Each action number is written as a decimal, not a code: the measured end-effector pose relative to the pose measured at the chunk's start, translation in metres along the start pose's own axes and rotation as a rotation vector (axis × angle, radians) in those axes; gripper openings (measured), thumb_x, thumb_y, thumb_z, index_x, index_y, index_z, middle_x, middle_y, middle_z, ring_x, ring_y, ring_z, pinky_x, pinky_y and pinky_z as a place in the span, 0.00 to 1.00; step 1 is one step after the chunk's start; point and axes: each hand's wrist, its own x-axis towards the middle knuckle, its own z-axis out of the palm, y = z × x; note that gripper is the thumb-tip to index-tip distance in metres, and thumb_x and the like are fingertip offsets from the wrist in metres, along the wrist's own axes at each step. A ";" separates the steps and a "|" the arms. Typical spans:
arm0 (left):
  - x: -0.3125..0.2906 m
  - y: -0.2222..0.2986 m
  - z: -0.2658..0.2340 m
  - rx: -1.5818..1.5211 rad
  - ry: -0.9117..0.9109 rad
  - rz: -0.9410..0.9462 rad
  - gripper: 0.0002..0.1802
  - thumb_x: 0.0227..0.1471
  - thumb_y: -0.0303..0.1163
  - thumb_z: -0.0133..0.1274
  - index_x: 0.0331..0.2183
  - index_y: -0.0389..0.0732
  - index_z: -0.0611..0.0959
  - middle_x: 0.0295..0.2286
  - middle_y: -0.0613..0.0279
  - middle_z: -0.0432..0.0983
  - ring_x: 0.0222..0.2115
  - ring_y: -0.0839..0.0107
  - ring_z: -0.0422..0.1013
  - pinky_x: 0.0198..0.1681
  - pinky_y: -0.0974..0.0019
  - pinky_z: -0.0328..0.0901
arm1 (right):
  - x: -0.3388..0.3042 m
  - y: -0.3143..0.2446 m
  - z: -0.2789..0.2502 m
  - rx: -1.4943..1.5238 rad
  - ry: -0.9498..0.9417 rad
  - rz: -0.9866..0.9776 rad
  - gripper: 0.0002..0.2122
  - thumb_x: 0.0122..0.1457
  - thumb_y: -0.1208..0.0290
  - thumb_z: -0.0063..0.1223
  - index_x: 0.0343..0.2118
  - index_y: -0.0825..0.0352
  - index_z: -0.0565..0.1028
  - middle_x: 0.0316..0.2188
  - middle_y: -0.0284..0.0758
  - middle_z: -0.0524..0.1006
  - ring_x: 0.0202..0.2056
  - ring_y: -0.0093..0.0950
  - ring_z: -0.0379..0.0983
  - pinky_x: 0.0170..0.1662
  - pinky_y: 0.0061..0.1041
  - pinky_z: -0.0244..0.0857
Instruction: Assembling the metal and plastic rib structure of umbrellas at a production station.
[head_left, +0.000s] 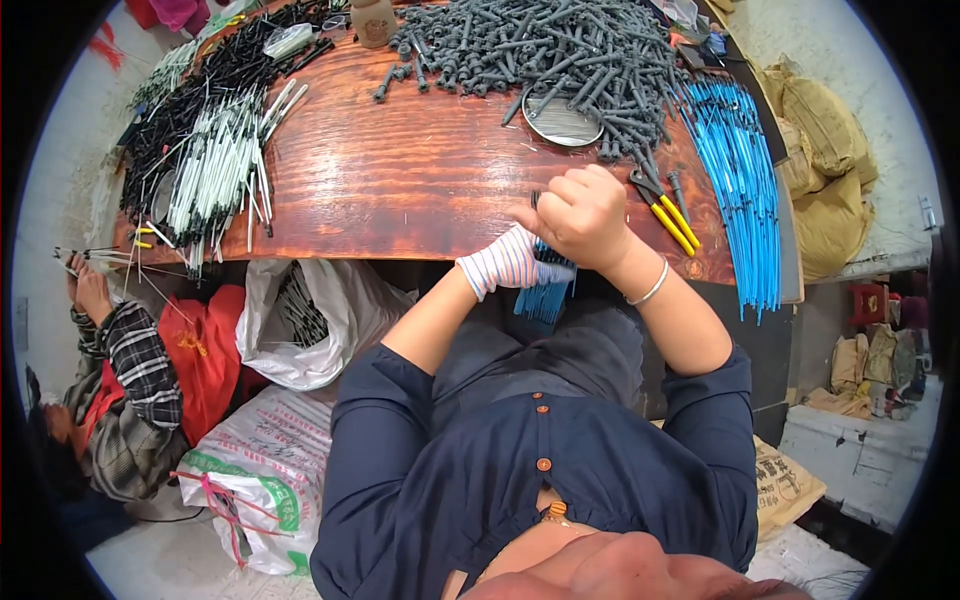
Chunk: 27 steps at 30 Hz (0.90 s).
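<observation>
Blue rods — in left hand

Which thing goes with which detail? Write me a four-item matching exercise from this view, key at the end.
Column one
1. Wearer's left hand
2. Wearer's right hand
3. Pliers
4. Grey bolt-like parts

Column two
A. Heaped on the far side of the wooden table
B. Bare, with a bracelet at the wrist
C. In a striped glove, fingers around thin blue rods
D. Yellow handles

Pairs: 1-C, 2-B, 3-D, 4-A
</observation>
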 end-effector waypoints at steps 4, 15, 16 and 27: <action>0.007 -0.016 0.002 -0.030 -0.150 0.067 0.21 0.36 0.38 0.62 0.36 0.40 0.77 0.35 0.54 0.73 0.39 0.58 0.68 0.45 0.61 0.63 | -0.008 -0.011 -0.015 0.111 -0.059 -0.077 0.18 0.38 0.63 0.63 0.09 0.60 0.61 0.10 0.29 0.61 0.14 0.27 0.61 0.18 0.26 0.51; 0.001 -0.003 -0.004 0.470 -0.065 0.241 0.23 0.37 0.45 0.58 0.35 0.41 0.78 0.38 0.53 0.73 0.44 0.53 0.66 0.49 0.59 0.61 | -0.043 0.061 0.047 0.331 -0.151 0.232 0.10 0.41 0.68 0.58 0.15 0.64 0.68 0.16 0.33 0.67 0.21 0.33 0.67 0.24 0.31 0.61; 0.003 -0.004 -0.004 0.414 -0.078 0.204 0.23 0.37 0.46 0.58 0.36 0.41 0.78 0.39 0.53 0.73 0.44 0.53 0.66 0.49 0.59 0.61 | -0.046 0.061 0.060 0.438 -0.175 0.214 0.08 0.42 0.68 0.57 0.16 0.64 0.70 0.18 0.33 0.68 0.24 0.34 0.68 0.26 0.31 0.63; -0.012 0.001 -0.022 0.568 -0.094 0.232 0.23 0.39 0.46 0.59 0.38 0.45 0.79 0.38 0.62 0.74 0.43 0.61 0.68 0.53 0.58 0.58 | -0.037 0.134 0.075 -0.080 -0.594 0.365 0.04 0.43 0.72 0.50 0.19 0.65 0.75 0.26 0.38 0.73 0.32 0.37 0.71 0.34 0.37 0.66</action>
